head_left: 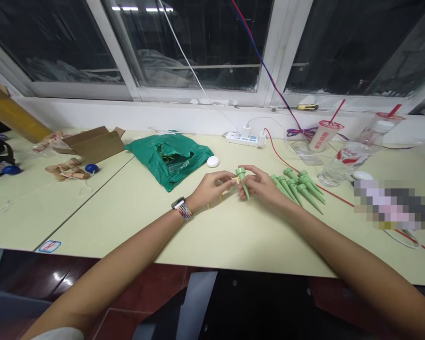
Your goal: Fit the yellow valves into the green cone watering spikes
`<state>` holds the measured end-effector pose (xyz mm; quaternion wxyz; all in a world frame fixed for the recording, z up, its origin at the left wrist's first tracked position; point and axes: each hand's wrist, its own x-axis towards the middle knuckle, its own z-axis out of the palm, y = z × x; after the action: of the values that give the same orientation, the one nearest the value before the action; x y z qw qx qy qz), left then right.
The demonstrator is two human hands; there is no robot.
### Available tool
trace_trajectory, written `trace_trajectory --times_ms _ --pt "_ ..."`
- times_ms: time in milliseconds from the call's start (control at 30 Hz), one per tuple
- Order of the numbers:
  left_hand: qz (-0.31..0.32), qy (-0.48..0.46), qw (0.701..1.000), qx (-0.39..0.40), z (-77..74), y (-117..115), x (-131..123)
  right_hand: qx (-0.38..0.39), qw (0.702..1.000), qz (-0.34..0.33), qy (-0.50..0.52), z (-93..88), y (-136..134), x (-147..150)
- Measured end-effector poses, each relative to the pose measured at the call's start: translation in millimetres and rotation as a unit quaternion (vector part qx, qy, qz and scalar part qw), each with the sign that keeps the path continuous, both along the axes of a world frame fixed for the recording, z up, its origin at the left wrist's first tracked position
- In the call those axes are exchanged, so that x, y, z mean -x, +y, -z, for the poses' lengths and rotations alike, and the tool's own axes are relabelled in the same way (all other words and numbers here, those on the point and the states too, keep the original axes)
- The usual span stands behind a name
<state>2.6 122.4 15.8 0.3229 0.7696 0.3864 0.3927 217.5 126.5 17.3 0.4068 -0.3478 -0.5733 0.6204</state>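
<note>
A light green plant watering spike [241, 178], its wide cap up and its point down, is pinched in the fingers of my right hand [257, 184]. Close beside it, my left hand [212, 188] holds a small pale yellow piece [236, 180] between thumb and fingertips, against or right by the spike's upper part; whether they touch I cannot tell. Two more small yellow pieces [220, 198] show on the table below my left hand. To the right of my right hand lies a pile of several similar green spikes [299, 184], partly hidden by that hand.
A torn green plastic bag [150, 156] and a white round case [213, 162] lie behind my left hand. Further back is a power strip [246, 139] with cables. At right stand a water bottle [352, 156] and a cup [325, 137]. Cardboard [95, 144] and wooden toys [69, 170] lie left.
</note>
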Motion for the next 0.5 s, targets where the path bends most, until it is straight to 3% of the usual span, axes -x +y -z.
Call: trace_trajectory --times_ms 167,500 --pt "-0.03 0.044 0.998 -0.041 -7.8 -10.1 -7.0 -0.057 0.998 0.0 -0.024 8.5 -5.3 0.4" --pt "-0.058 0.09 0.979 -0.172 -10.2 -10.6 -6.2 -0.106 0.992 0.031 -0.055 2.3 -5.4 2.2"
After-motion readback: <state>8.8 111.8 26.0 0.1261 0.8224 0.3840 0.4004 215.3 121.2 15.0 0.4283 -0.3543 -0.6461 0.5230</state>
